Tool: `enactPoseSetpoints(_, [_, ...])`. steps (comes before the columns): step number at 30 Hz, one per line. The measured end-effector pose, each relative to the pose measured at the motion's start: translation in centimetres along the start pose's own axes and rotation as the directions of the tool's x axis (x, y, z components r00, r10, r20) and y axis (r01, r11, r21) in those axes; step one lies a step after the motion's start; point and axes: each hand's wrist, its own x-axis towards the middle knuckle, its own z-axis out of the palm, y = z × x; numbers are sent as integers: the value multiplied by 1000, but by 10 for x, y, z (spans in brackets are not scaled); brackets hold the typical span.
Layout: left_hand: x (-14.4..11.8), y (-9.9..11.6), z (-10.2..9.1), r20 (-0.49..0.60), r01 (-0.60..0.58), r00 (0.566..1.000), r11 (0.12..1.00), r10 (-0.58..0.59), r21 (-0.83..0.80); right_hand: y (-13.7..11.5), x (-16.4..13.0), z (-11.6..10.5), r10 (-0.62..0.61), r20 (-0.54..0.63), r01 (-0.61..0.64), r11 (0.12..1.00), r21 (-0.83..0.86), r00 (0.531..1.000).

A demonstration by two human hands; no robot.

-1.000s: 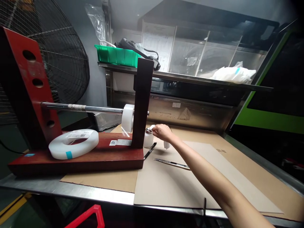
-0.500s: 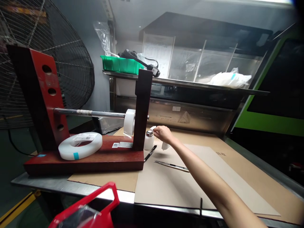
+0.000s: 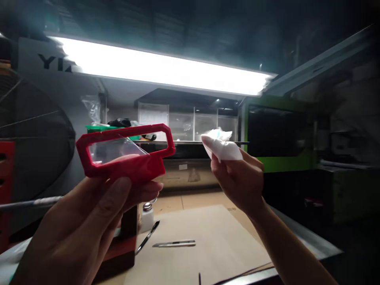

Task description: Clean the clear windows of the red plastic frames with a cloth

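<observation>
I have lifted the red frame [image 3: 124, 156] in my left hand [image 3: 89, 221]; my right hand's [image 3: 237, 178] fingers [image 3: 218, 168] now pinch the white cloth [image 3: 221, 148] beside it, ready to wipe.

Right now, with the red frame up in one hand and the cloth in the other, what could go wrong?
The left hand holds the red frame only along its lower edge, high above the bench, so it could slip and fall onto the white bottle or the metal blade below. The clear pane looks thin; pressing with the white cloth pinched in the right hand might flex or pop it. Fingers near the pane may smudge it.
</observation>
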Motion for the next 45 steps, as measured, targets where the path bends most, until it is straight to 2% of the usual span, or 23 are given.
enactPoseSetpoints(2, [0, 11, 18, 59, -81, 995, 996, 83, -32, -1, 12, -23, -123, 2, 122, 988, -90, 992])
enactPoseSetpoints(5, [0, 24, 40, 142, -184, 972, 983, 186, -24, 1, 24, -48, -217, 75, 227, 956, -186, 973])
enactPoseSetpoints(11, [3, 42, 62, 269, -332, 905, 942, 330, -38, 3, 47, -75, -261, 141, 294, 897, -331, 955])
enactPoseSetpoints(14, [-1, 50, 68, 324, -358, 874, 931, 361, -73, 2, 56, -83, -295, 152, 332, 858, -391, 943])
enactPoseSetpoints(20, [-10, 60, 73, 353, -316, 872, 940, 341, -126, -5, 68, -89, -327, 175, 370, 787, -494, 929])
enactPoseSetpoints(25, [-13, 63, 72, 348, -288, 888, 954, 300, -87, -11, 77, -88, -347, 196, 396, 738, -547, 917])
enactPoseSetpoints(29, [-14, 66, 72, 354, -302, 882, 950, 309, -78, -10, 82, -86, -352, 219, 412, 710, -571, 910])
enactPoseSetpoints(31, [-16, 68, 72, 351, -288, 887, 953, 301, -90, -7, 81, -86, -344, 210, 400, 711, -578, 915])
enactPoseSetpoints(34, [-21, 71, 73, 337, -242, 905, 965, 260, -97, -4, 79, -89, -298, 159, 335, 762, -553, 941])
enactPoseSetpoints(37, [-23, 72, 72, 333, -245, 905, 964, 264, -100, -5, 78, -91, -287, 121, 308, 803, -511, 950])
enactPoseSetpoints(41, [-19, 70, 70, 357, -252, 891, 960, 280, -124, -11, 79, -88, -348, 160, 378, 764, -523, 924])
enactPoseSetpoints(45, [-12, 64, 66, 363, -284, 877, 949, 314, -134, -11, 83, -85, -346, 208, 402, 735, -546, 915])
